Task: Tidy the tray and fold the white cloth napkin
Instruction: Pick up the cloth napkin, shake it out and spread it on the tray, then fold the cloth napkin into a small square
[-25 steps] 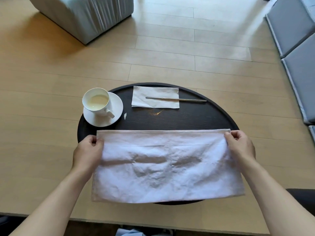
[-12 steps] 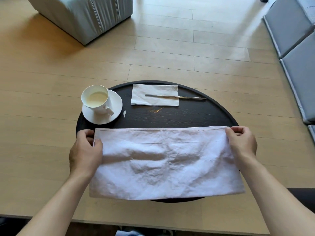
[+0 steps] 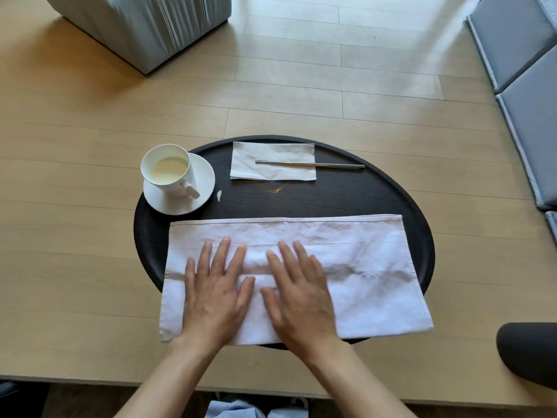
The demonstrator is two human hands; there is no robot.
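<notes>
The white cloth napkin (image 3: 361, 267), folded into a wide rectangle, lies flat across the near half of the round black tray (image 3: 346, 200). My left hand (image 3: 215, 292) and my right hand (image 3: 297, 292) rest palm down, side by side, on the napkin's left and middle part, fingers spread. Neither hand grips anything. At the tray's far edge lies a small paper napkin (image 3: 271, 161) with thin metal chopsticks (image 3: 310, 165) across it. A white cup of pale liquid (image 3: 167, 170) stands on a saucer (image 3: 193, 200) at the tray's left rim.
The tray sits on a light wooden table (image 3: 75, 236). A grey upholstered stool (image 3: 141, 22) stands on the floor beyond, grey cushions (image 3: 530, 86) at the right. A dark rounded shape (image 3: 527, 351) shows at the lower right.
Both hands let go of the napkin's far corners and moved inward. They now lie flat on the cloth, which has settled onto the tray.
</notes>
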